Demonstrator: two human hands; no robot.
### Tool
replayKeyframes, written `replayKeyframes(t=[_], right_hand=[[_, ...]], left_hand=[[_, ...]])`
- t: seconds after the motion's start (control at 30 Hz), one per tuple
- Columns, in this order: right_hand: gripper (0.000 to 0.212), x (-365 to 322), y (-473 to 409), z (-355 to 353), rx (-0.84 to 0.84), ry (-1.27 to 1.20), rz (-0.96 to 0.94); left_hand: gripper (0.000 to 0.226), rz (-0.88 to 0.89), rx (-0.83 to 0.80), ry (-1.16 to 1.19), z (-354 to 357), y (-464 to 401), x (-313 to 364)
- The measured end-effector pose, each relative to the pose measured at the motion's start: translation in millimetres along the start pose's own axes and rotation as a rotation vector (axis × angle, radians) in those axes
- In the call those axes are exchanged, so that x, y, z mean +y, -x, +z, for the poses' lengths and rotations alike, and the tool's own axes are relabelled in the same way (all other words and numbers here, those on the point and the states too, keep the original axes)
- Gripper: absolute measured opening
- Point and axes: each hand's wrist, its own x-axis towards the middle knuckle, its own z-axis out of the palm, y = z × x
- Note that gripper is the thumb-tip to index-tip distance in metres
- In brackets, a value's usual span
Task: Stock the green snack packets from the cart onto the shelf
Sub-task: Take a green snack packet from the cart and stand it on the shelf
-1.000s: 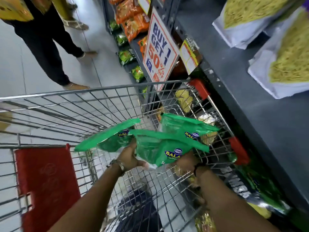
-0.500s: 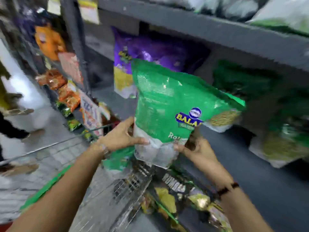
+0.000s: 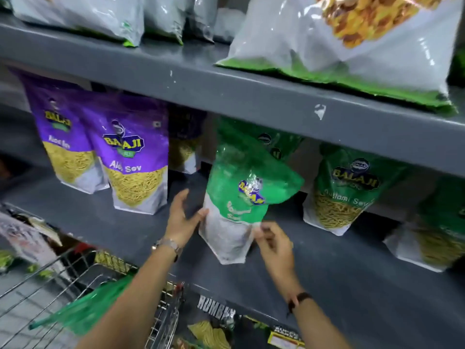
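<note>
A green snack packet (image 3: 241,182) stands tilted on the grey middle shelf (image 3: 125,227), its top bent over under the shelf above. My left hand (image 3: 181,217) is beside its left edge, fingers spread and thumb touching the packet. My right hand (image 3: 274,240) pinches the packet's lower right corner with curled fingers. Another green packet (image 3: 83,311) lies in the wire cart (image 3: 50,280) at the lower left, under my left forearm. More green packets (image 3: 344,190) stand on the shelf to the right.
Purple snack packets (image 3: 136,159) stand on the same shelf to the left. The upper shelf board (image 3: 226,91) hangs low over the packet and carries white and green bags (image 3: 352,46). Other packets (image 3: 214,331) fill the shelf below.
Both hands lifted the green packet out of the cart and carried it right and forward onto the middle shelf. My left hand has opened against its side.
</note>
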Motion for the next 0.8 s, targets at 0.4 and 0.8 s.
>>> replayKeyframes(t=[0.4,0.8], right_hand=[[0.048,32,1,25,-0.144,0.016,0.068],[0.101,18,-43,-5,-0.368,-0.023,0.14]], left_hand=[[0.101,0.156,-0.199,-0.101,19,46,-5],[0.095,0.007,-0.605,-0.152,-25,-22,3]])
